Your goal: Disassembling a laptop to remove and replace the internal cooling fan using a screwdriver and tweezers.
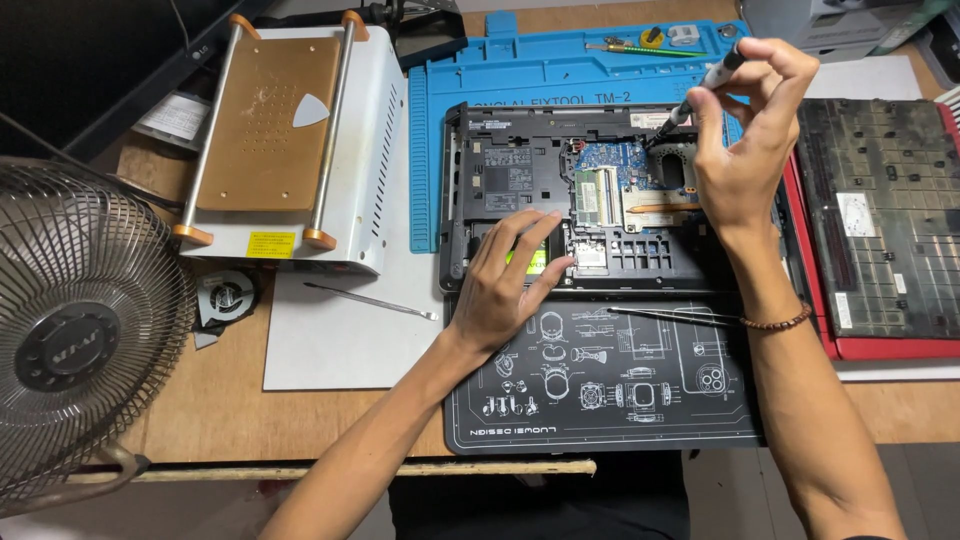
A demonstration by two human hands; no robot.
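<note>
Screwdriver (pixel 700 92) was held in the right hand (pixel 745 150), its grip closed around the upper shaft with the fingertips pinched near the cap, a hold that seemed suited to twirling the tool rather than pushing it. Its long axis was tilted, running from the handle at the upper right down to the tip at the lower left, and the tip was pointed into the opened laptop base (pixel 600 195), just beside the blue motherboard (pixel 610 160) and the round fan cavity. A beaded bracelet (pixel 775 322) was worn on that wrist.

The left hand (pixel 505 285) was laid flat on the front edge of the laptop base, fingers spread and closed on nothing, apparently so that the chassis was kept from shifting.

The laptop base was set across a blue silicone repair mat (pixel 560 60) and a black printed work mat (pixel 600 390), both lying on the desk (pixel 220 410). Black tweezers (pixel 670 317) were left on the black mat, near the right forearm. A removed bottom cover (pixel 880 210) was parked well to the right, on a red casing. To the left, a metal spudger (pixel 370 300) lay on a white sheet, a small loose cooling fan (pixel 228 297) sat beside it, and a screen separator hot plate (pixel 285 140) stood behind. A wire-caged desk fan (pixel 80 340) filled the far left.
</note>
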